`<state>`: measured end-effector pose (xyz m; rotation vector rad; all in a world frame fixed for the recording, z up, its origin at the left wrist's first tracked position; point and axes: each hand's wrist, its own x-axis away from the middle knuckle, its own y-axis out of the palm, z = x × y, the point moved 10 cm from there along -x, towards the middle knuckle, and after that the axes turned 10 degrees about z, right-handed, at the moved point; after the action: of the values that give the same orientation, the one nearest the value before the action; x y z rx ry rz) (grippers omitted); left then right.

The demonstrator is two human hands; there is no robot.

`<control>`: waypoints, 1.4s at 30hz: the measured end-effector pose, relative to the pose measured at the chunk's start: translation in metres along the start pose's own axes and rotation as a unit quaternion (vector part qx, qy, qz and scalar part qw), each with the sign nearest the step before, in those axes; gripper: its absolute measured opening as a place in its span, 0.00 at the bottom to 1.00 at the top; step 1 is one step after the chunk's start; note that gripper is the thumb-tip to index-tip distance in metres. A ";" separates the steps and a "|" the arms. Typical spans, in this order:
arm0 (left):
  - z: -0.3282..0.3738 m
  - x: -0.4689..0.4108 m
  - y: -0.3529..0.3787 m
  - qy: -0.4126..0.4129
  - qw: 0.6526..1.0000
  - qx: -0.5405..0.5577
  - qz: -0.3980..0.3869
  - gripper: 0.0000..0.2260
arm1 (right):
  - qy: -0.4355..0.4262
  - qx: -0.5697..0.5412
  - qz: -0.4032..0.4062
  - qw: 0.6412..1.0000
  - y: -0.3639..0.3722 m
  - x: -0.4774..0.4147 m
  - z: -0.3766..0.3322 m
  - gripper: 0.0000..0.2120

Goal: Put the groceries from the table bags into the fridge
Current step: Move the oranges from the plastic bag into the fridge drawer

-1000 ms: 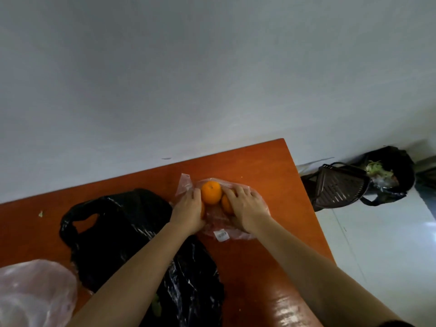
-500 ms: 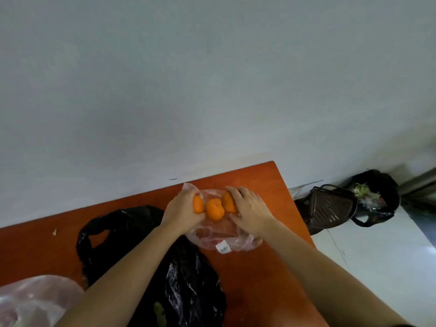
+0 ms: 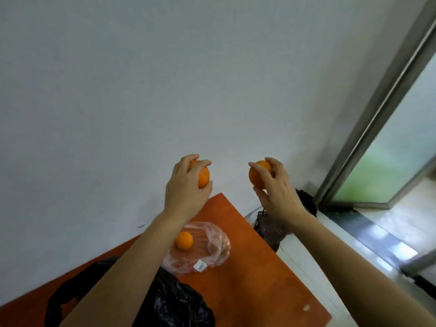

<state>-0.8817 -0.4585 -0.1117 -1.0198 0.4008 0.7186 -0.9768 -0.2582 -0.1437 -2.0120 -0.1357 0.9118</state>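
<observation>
We grip one round orange fruit [image 3: 204, 177] per hand, left hand [image 3: 186, 187] and right hand [image 3: 277, 185]: firm, light, palm-sized, fingers wrapped round.

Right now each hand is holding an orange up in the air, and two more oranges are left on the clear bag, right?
Not quite. Each hand, left and right, does hold an orange, but the head view shows only one orange left on the clear bag, not two.
</observation>
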 end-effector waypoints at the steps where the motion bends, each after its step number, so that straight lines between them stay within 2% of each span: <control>1: 0.023 -0.003 0.005 0.015 1.000 0.023 -0.002 0.20 | 0.016 0.017 0.018 1.000 -0.025 0.009 0.013 0.30; 7: 0.200 0.017 0.050 0.115 0.981 0.147 -0.058 0.16 | 0.121 0.113 0.094 0.982 -0.184 0.103 0.093 0.30; 13: 0.401 0.095 0.064 0.234 0.936 0.241 -0.108 0.15 | 0.228 0.202 0.161 0.939 -0.354 0.244 0.156 0.32; 20: 0.625 0.265 0.053 0.329 0.872 0.333 -0.143 0.13 | 0.314 0.278 0.218 0.881 -0.538 0.453 0.192 0.32; 26: 0.804 0.420 0.022 0.424 0.792 0.406 -0.168 0.13 | 0.380 0.331 0.259 0.824 -0.685 0.633 0.204 0.32; 32: 0.934 0.517 0.002 0.455 0.731 0.471 -0.192 0.13 | 0.442 0.365 0.319 0.755 -0.802 0.766 0.215 0.31; 36: 1.008 0.574 0.005 0.478 0.697 0.488 -0.218 0.18 | 0.465 0.386 0.350 0.716 -0.857 0.825 0.236 0.31; 42: 1.123 0.620 0.035 0.466 0.679 0.517 -0.231 0.22 | 0.470 0.422 0.342 0.696 -0.927 0.867 0.298 0.32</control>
<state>-0.4920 0.7559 0.0269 -0.2398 1.2126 -0.5926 -0.3202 0.8597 -0.0059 -1.3422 1.4312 0.1204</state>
